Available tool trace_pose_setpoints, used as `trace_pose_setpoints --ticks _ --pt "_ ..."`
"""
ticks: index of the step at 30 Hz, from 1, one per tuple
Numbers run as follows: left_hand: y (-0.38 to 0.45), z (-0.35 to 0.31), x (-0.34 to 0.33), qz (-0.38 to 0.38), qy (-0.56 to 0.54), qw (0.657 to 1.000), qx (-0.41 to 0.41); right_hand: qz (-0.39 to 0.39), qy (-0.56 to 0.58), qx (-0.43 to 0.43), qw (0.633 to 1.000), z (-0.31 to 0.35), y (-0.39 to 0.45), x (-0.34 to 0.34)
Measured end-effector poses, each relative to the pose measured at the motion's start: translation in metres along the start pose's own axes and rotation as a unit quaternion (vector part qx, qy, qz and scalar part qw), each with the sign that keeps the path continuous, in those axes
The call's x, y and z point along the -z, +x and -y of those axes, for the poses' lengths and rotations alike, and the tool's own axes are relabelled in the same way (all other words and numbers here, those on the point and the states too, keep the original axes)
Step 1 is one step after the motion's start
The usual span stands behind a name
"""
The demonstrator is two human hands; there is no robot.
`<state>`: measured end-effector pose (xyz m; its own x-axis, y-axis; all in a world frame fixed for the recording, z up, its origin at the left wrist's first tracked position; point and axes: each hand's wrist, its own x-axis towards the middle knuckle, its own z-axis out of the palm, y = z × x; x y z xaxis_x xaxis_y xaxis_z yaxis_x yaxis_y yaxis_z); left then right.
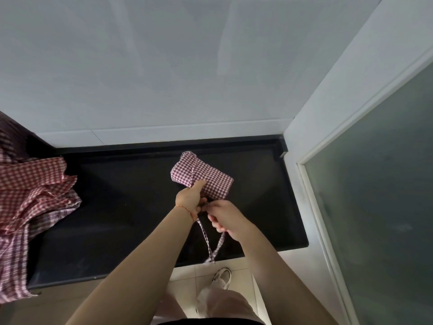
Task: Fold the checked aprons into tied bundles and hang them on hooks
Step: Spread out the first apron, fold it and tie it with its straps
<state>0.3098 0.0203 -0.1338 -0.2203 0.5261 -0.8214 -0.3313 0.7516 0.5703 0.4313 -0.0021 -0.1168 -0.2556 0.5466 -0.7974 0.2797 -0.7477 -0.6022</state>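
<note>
A folded red-and-white checked apron bundle [206,175] is held just above the black counter [121,202]. My left hand [191,198] grips the bundle's near end. My right hand [225,216] pinches the apron's checked strap [212,245] right beside the left hand. The strap hangs down in a loop past the counter's front edge. No hooks are in view.
A heap of loose checked aprons [32,198] lies at the counter's left end and spills over its front edge. A white tiled wall [164,66] rises behind the counter. A frosted glass door [375,195] stands at the right. My shoe [222,276] is on the tiled floor below.
</note>
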Motion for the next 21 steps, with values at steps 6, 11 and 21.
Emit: trace_pose_setpoints --ticks 6,11,21 --pt "0.014 0.008 0.022 0.017 0.143 0.989 -0.027 -0.052 -0.28 0.122 0.951 0.048 -0.012 0.029" --pt "0.016 0.001 0.032 0.095 0.196 0.976 -0.008 -0.123 -0.341 0.148 0.92 0.049 0.019 0.036" --pt "0.007 -0.006 0.055 0.231 0.116 0.966 -0.02 -0.002 0.006 -0.055 0.998 0.026 0.018 0.04"
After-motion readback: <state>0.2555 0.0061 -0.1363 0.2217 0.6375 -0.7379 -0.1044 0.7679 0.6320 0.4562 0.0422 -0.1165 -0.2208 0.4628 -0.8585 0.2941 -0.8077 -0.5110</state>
